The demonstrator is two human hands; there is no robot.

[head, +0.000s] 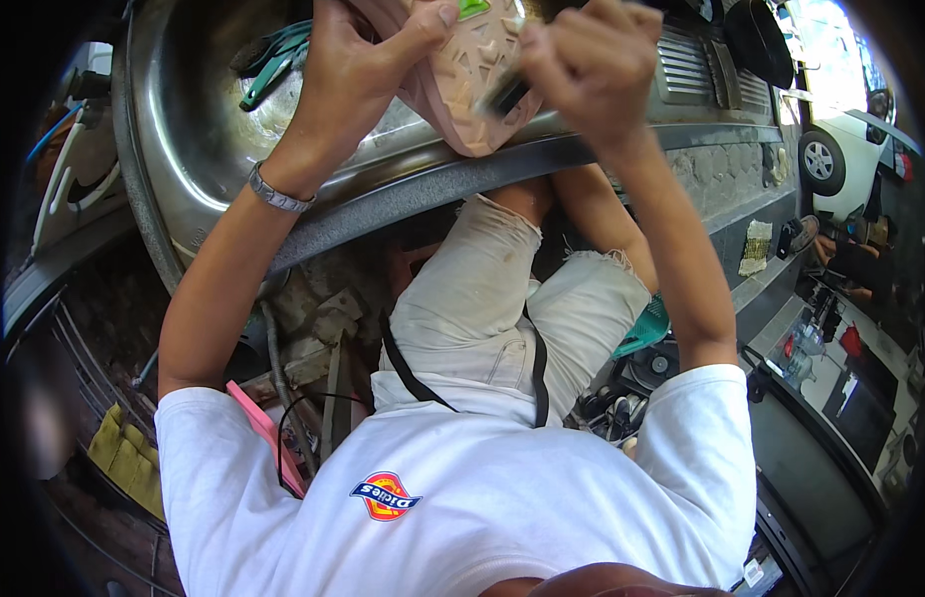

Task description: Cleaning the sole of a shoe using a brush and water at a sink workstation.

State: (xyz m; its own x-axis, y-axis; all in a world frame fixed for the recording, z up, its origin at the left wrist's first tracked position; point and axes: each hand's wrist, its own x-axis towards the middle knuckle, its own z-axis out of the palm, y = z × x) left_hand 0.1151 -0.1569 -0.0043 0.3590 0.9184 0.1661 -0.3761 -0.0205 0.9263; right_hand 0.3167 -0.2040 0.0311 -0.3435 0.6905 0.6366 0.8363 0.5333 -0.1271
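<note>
At the top of the head view, my left hand (358, 82) grips a beige-pink shoe (462, 104), its patterned rubber sole turned up towards the camera. A small bright green patch shows on the sole. My right hand (596, 67), slightly blurred, is closed around a dark-handled tool, probably a brush (509, 95), held against or just over the sole. The brush's bristles are too blurred to make out. The shoe is above the front rim of a stainless steel sink (231, 149), and its upper part is cut off by the picture's edge.
Green-handled utensils or brushes (276, 71) lie in the sink basin at the left. A ribbed metal drainboard (686, 71) extends to the right. The sink's front edge (432, 190) runs above my knees. Farther right are a woven pad (755, 246), another person (850, 261) and a white car (839, 157).
</note>
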